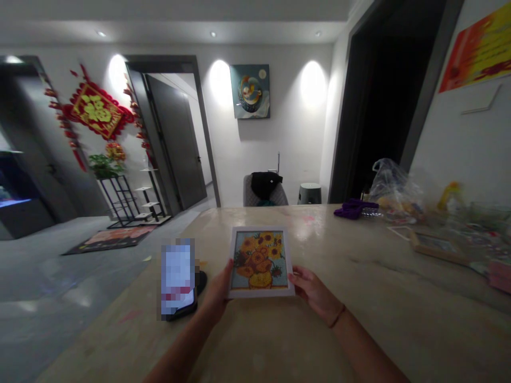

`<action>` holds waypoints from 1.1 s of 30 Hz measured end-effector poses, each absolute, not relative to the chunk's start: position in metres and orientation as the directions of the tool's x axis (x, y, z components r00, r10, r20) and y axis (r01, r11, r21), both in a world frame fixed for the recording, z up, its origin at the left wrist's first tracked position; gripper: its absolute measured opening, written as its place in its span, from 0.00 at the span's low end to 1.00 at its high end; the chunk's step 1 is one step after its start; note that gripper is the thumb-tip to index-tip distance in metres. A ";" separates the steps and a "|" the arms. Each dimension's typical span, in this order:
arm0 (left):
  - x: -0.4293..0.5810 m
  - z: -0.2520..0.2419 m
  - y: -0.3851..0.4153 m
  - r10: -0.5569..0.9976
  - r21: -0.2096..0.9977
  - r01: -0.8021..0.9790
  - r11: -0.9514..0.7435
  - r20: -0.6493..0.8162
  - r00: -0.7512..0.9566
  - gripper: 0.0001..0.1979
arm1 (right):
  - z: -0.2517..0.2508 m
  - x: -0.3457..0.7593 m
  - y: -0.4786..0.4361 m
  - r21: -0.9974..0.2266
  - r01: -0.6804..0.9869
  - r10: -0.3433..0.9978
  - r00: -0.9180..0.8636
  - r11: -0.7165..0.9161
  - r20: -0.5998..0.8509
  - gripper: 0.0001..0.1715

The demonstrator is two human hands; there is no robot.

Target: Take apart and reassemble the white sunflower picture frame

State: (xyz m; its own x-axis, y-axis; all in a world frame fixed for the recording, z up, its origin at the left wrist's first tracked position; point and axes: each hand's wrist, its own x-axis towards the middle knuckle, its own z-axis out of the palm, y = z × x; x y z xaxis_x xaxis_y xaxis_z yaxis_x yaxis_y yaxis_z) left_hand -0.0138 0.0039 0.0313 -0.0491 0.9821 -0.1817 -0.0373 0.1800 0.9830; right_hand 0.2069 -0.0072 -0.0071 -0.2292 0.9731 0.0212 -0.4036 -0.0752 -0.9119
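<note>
A white-framed sunflower picture is held above the marble-patterned table, tilted so that its front faces me. It shows orange and yellow flowers in a yellow vase on a pale blue ground. My left hand grips the frame's left edge, with its fingers mostly hidden behind. On the opposite side, my right hand is closed on the right edge, thumb at the front; a thin band circles that wrist. Left of my left hand, a phone with a lit, blurred-out screen leans on a dark round stand.
At the table's right lie a purple cloth, a clear plastic bag, a wooden frame and a pink item. Beyond the far edge stand a chair with a black garment over it and a grey bin.
</note>
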 end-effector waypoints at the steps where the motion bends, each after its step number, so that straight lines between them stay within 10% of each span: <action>1: -0.014 0.029 0.005 0.983 0.982 -0.051 0.182 -0.184 -0.025 0.25 | -0.008 0.207 -0.006 -0.915 -0.400 0.977 -0.211 -0.063 0.025 0.23; 12: -0.017 0.014 0.007 0.964 0.983 0.061 0.171 -0.180 0.195 0.17 | -0.014 0.215 0.002 -0.903 -0.428 0.999 -0.003 0.034 0.039 0.18; 19: -0.009 0.015 0.004 0.990 0.812 0.576 -0.089 0.010 0.139 0.19 | -0.030 0.223 0.011 -0.950 0.250 0.946 0.214 0.189 0.245 0.23; 25: -0.015 0.007 0.006 0.967 0.288 0.942 -0.174 0.230 0.108 0.25 | -0.038 0.221 0.007 -0.585 0.811 0.898 0.269 -0.015 0.349 0.22; 33: -0.013 0.014 -0.001 0.946 0.192 0.927 -0.322 0.086 0.311 0.29 | -0.032 0.218 0.003 -0.516 0.853 0.954 0.087 0.077 0.286 0.26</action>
